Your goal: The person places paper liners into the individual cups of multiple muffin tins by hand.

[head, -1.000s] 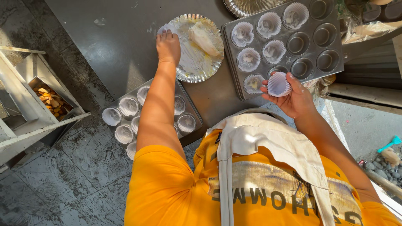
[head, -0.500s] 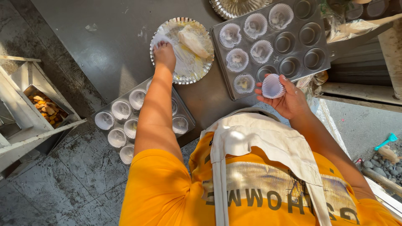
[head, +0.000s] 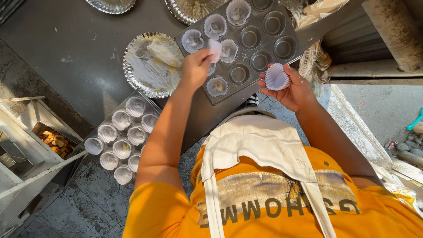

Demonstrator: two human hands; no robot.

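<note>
My left hand (head: 194, 69) pinches a small white wad (head: 215, 47) over the dark metal muffin tray (head: 262, 56), just above a lined cup. My right hand (head: 291, 90) holds an empty white paper cupcake liner (head: 276, 76) at the tray's near right edge. Several tray cups hold liners with smears inside; the others are bare. A round foil plate (head: 140, 70) with a pale lump of butter-like fat (head: 165, 52) lies to the left of the tray on the dark table (head: 75, 57).
A second tray full of white liners (head: 120, 142) sits at the table's near left edge. Two more foil plates (head: 112, 4) lie at the far edge. A white rack with a box of brown bits (head: 53, 142) stands left; a concrete beam (head: 387, 31) at right.
My left hand has left the foil plate and moved right to the muffin tray with the white wad. My right hand with the liner has stayed near the tray's edge.
</note>
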